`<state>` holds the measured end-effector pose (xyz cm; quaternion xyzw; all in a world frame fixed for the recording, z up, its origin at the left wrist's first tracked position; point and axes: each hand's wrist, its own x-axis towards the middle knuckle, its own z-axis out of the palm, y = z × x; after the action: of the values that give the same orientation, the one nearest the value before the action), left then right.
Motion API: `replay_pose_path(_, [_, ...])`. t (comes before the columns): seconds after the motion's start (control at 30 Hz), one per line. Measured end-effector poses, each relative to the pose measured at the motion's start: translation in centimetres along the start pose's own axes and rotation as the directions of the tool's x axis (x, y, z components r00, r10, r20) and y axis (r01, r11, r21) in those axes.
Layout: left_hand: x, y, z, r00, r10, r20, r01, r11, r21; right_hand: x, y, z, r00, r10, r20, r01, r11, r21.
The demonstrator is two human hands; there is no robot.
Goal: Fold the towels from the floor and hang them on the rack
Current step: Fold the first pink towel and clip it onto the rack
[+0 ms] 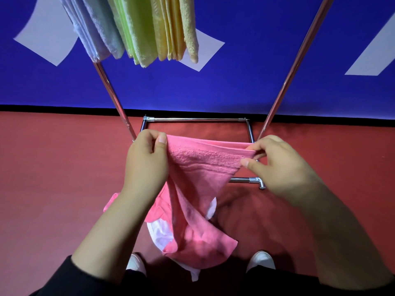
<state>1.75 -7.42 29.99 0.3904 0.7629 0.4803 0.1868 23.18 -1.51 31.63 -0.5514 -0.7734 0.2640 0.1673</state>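
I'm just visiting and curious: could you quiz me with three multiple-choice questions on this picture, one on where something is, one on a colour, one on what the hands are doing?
1. Where do the folded towels hang?
A. On the rack at the top of the view
B. On the floor by the shoes
C. Over the person's arm

2. What colour is the towel being held?
A. Green
B. Pink
C. Blue

3. How are the hands holding it?
A. Both lie flat on it
B. Only one touches it
C. Each pinches an upper corner

Answers:
1 A: the blue, green and yellow folded towels hang from the rack at the top.
2 B: the pink towel stretches between the hands.
3 C: the left hand and the right hand each pinch a top corner, the rest drooping.
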Motion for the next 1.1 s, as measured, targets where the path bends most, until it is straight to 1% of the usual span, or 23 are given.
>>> replay_pose_path(0.07, [0.0,-0.1,0.5,0.984,-0.173,0.037,0.177,0.975,-0.136,0.2,-0.2,-0.1,0.996,-0.028,-0.085,0.030,0.999,0.021])
replay_pose_path(0.13, [0.0,-0.1,1.0,0.937,-0.325,0.125,0.348,0.885,-0.308,0.3,-0.3,-0.2,0.990,-0.025,-0.140,0.036,0.997,0.074])
replay_pose_path(0.17, [0.0,-0.2,1.1,0.923,-0.354,0.153,0.385,0.854,-0.349,0.3,-0.3,-0.3,0.988,-0.013,-0.155,0.031,0.993,0.117])
replay_pose_path(0.2, [0.0,-0.2,1.1,0.920,-0.352,0.172,0.392,0.851,-0.349,0.3,-0.3,-0.3,0.987,0.001,-0.161,0.026,0.986,0.163])
replay_pose_path(0.23, [-0.1,-0.1,1.0,0.926,-0.326,0.190,0.372,0.869,-0.325,0.3,-0.2,-0.4,0.986,0.013,-0.167,0.021,0.979,0.203])
replay_pose_path(0.3, [-0.2,0.2,0.4,0.947,-0.216,0.240,0.271,0.935,-0.230,0.3,0.2,-0.6,0.981,0.024,-0.190,0.027,0.964,0.263])
replay_pose_path(0.37, [0.0,0.5,-0.6,0.956,-0.073,0.285,0.109,0.988,-0.113,0.3,0.5,-0.7,0.981,0.018,-0.195,0.048,0.943,0.331])
replay_pose_path(0.43, [0.3,0.7,-1.4,0.945,0.050,0.323,-0.035,0.998,-0.052,0.4,0.9,-0.7,0.988,0.025,-0.155,0.037,0.923,0.383])
replay_pose_path(0.47, [0.4,0.6,-1.8,0.934,0.100,0.342,-0.096,0.995,-0.028,0.5,1.1,-0.6,0.989,0.027,-0.142,0.029,0.926,0.376])
replay_pose_path(0.53, [0.5,0.5,-2.1,0.905,0.165,0.393,-0.195,0.980,0.039,0.5,1.2,-0.7,0.989,0.001,-0.151,0.043,0.957,0.287])
replay_pose_path(0.6, [0.5,0.3,-2.3,0.883,0.162,0.442,-0.212,0.975,0.067,0.4,1.0,-0.9,0.985,-0.034,-0.170,0.068,0.979,0.194])
replay_pose_path(0.67, [0.5,0.4,-2.6,0.889,0.153,0.432,-0.209,0.974,0.085,0.3,0.9,-1.1,0.982,-0.048,-0.184,0.081,0.981,0.174])
replay_pose_path(0.83, [0.3,1.1,-3.3,0.925,0.217,0.311,-0.290,0.933,0.213,-0.2,0.1,-1.4,0.975,-0.076,-0.208,0.113,0.979,0.171])
replay_pose_path(1.03, [-0.8,2.9,-4.5,0.944,0.263,0.199,-0.307,0.922,0.236,-1.8,-2.1,-2.9,0.958,-0.085,-0.273,0.148,0.964,0.219])
replay_pose_path(1.1, [-1.2,3.7,-5.1,0.944,0.280,0.172,-0.315,0.920,0.233,-2.5,-2.8,-3.7,0.956,-0.082,-0.281,0.160,0.950,0.267])
